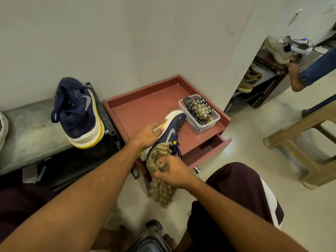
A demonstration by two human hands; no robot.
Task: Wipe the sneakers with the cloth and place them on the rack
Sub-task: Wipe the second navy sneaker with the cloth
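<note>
A navy sneaker with a white and yellow sole (pixel 172 130) lies tilted on the reddish-brown cabinet top (pixel 145 106). My left hand (pixel 148 134) grips it by the sole side. My right hand (pixel 173 172) grips a bunched beige checked cloth (pixel 160 179) against the sneaker's heel end; part of the cloth hangs down below my hand. The second navy sneaker (pixel 80 113) stands on its side on a grey bench (pixel 27 135) to the left. A dark shoe rack (pixel 258 82) with shoes on its shelves stands at the far right by the wall.
A clear plastic box (pixel 200 114) holding a remote and a flowered pouch sits on the cabinet's right side. The cabinet's drawer (pixel 209 150) is pulled open. A beige plastic stool (pixel 305 148) stands to the right. Another person's foot and jeans leg (pixel 305 73) are near the rack.
</note>
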